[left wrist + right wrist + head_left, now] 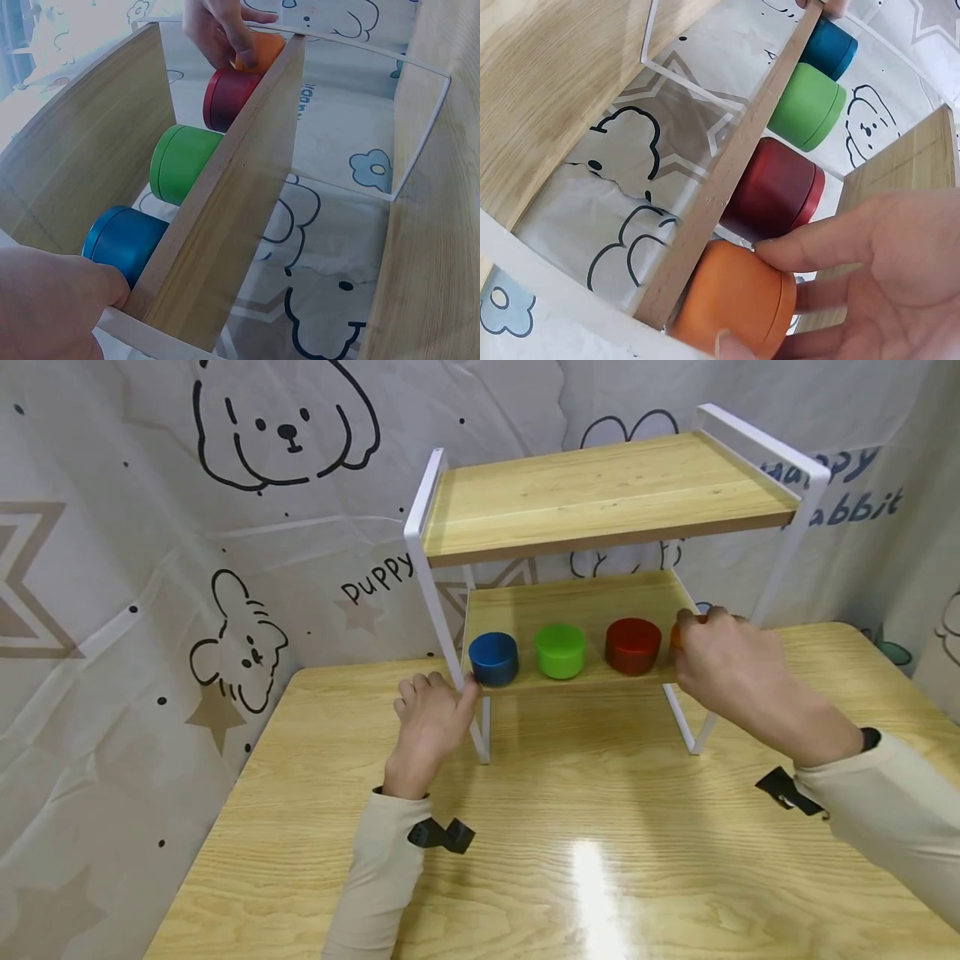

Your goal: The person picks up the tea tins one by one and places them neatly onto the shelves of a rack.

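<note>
A two-tier wooden rack (pixel 615 485) with a white metal frame stands on the table. Along the front of its lower board (pixel 577 597) sit a blue round tin (pixel 493 660), a green tin (pixel 560 652) and a red tin (pixel 633 647). An orange tin (pixel 739 300) stands beside the red one, mostly covered by my right hand (pixel 731 656) in the head view. The right thumb and fingers grip the orange tin around its sides. My left hand (pixel 431 718) holds the rack's left front post and board end, its thumb close to the blue tin.
The rack's upper board (pixel 600 493) lies over the tins. A wooden table (pixel 525 860) extends in front of the rack. Behind hangs a pale curtain (pixel 150 568) printed with cartoon animals and stars.
</note>
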Action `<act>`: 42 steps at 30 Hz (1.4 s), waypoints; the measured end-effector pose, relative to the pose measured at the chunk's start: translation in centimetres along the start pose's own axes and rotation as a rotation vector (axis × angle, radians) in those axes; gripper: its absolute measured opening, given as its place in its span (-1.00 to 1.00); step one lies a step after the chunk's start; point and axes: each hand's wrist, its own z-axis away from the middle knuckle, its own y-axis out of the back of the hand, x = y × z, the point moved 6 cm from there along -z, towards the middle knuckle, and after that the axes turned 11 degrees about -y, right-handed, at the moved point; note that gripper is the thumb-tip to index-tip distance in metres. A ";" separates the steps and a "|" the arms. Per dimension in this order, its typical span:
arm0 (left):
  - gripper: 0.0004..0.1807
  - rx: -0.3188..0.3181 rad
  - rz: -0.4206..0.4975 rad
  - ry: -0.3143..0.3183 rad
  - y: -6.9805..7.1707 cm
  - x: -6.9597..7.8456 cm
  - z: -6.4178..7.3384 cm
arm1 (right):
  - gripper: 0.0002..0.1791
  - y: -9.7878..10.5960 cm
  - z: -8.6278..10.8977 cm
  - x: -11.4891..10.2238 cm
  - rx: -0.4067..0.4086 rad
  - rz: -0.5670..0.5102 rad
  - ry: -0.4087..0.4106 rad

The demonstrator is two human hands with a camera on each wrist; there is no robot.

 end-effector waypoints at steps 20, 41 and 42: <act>-0.36 0.001 -0.002 0.005 0.0 -0.3 0.0 | -0.69 -0.6 -0.1 0.3 0.071 -0.050 0.098; -0.32 0.012 -0.045 0.019 0.0 0.3 0.0 | -0.37 0.3 6.8 3.1 0.366 -0.354 0.302; -0.32 0.012 -0.048 0.019 0.1 0.3 0.0 | -0.41 -0.2 7.2 3.4 0.353 -0.359 0.303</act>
